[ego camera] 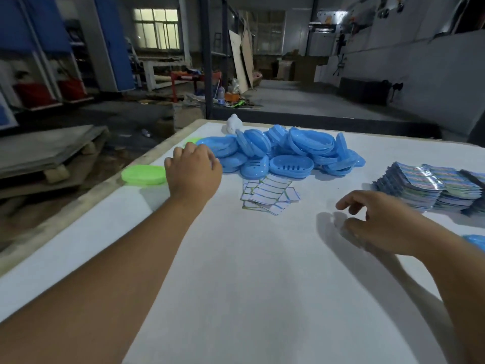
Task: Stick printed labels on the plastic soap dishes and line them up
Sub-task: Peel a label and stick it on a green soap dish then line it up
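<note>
Nearest to the person, the right hand (378,224) hovers low over the white table (236,285), fingers loosely curled and holding nothing, w/ a shadow under it. Just beyond it and a bit to the left lie the label sheets (267,193), fanned flat on the table, apart from both hands; the right hand is the nearer one to them, I judge. The left hand (194,172) is stretched farther out, back of hand to the camera, fingers bent down at the left edge of the blue soap dishes pile (283,153); whether it already grips a dish I cannot tell, the fingertips are hidden. A green soap dish (143,174) lies just left of this hand, long axis about left-right. The pile is ahead of both hands, nearer the left one. At far right are stacks of printed cards (430,187).
</note>
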